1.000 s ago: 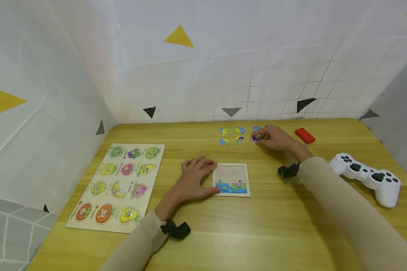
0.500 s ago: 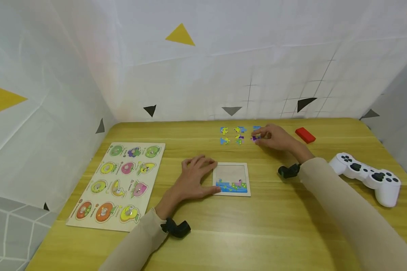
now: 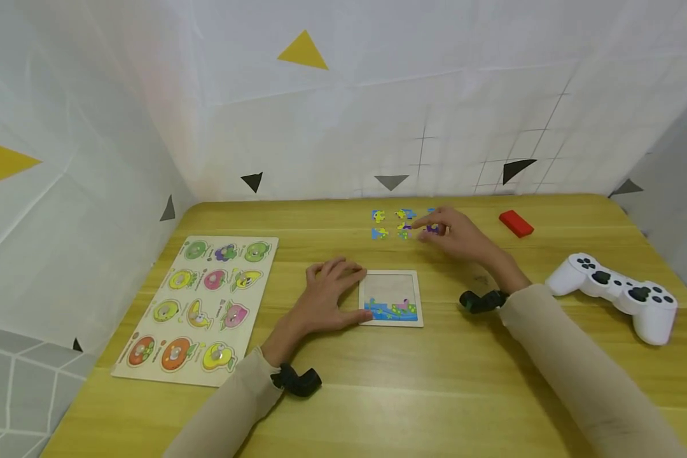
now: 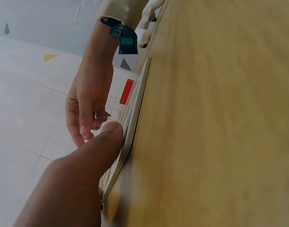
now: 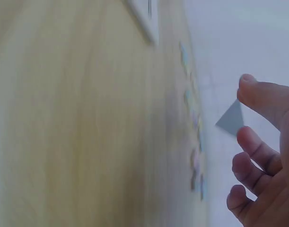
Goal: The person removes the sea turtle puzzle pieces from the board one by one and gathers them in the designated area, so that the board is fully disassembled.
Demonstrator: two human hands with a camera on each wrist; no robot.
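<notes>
In the head view, my left hand (image 3: pixel 327 296) holds a small square jigsaw tray (image 3: pixel 419 296) by its left side. The thumb lies on the near corner and the fingers are at the far corner. Blue, pink and green pieces (image 3: pixel 392 310) fill the tray's near strip. My right hand (image 3: pixel 455 234) hovers over the loose jigsaw pieces at the back, thumb and index finger apart. In the right wrist view nothing is between those fingers; the grey triangle there is wall pattern. A purple piece (image 3: pixel 432 229) lies under the hand, partly covered; a yellow-green piece (image 3: pixel 403 234) lies left of it.
A wooden fruit peg puzzle (image 3: pixel 206 305) lies at the left. A red block (image 3: pixel 516 224) is at the back right, with a white game controller (image 3: pixel 615 292) in front of it. More loose pieces (image 3: pixel 380 217) sit near the table's back edge, before a patterned cloth wall.
The right hand has shifted slightly left, and its thumb and index finger have moved away from the purple piece, which stays on the table. The left hand keeps its place on the tray.
</notes>
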